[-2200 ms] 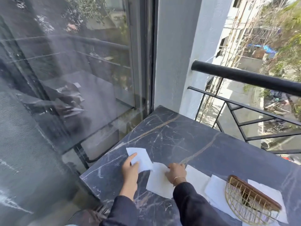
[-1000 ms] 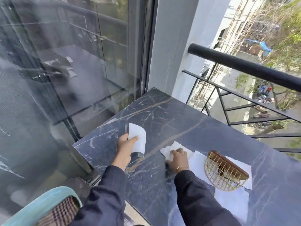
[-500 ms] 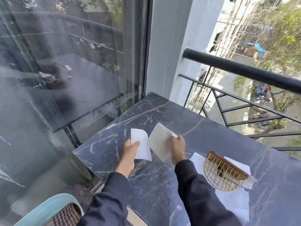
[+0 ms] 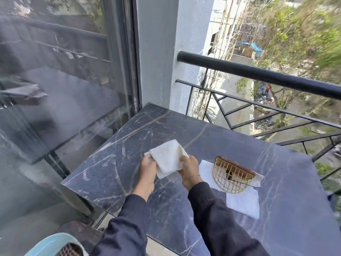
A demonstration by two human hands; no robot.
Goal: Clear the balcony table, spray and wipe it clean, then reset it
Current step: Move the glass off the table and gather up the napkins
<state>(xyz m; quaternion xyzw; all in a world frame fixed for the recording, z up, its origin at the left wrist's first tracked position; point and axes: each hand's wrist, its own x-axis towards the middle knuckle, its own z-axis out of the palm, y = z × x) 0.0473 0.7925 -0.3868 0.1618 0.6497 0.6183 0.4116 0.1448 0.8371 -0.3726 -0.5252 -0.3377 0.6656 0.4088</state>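
Your left hand (image 4: 147,169) and right hand (image 4: 190,168) both grip a stack of white paper napkins (image 4: 167,156), holding it up off the dark marble table (image 4: 129,172); your left fingers pinch the stack's lower left corner and your right fingers clamp its right edge, so the napkins sag between your two hands above the near left part of the tabletop. Just to the right of your right hand, a gold wire napkin holder (image 4: 231,179) with a brown wooden bar lies tipped on its side on the table, resting on more white napkins (image 4: 243,203) that spread out flat beneath it and toward you. Both your arms wear dark sleeves (image 4: 217,218). The table's far edge runs along a black balcony railing (image 4: 258,74), and its left end stands near a glass door (image 4: 64,80). A pale blue chair edge (image 4: 53,242) shows at the lower left.
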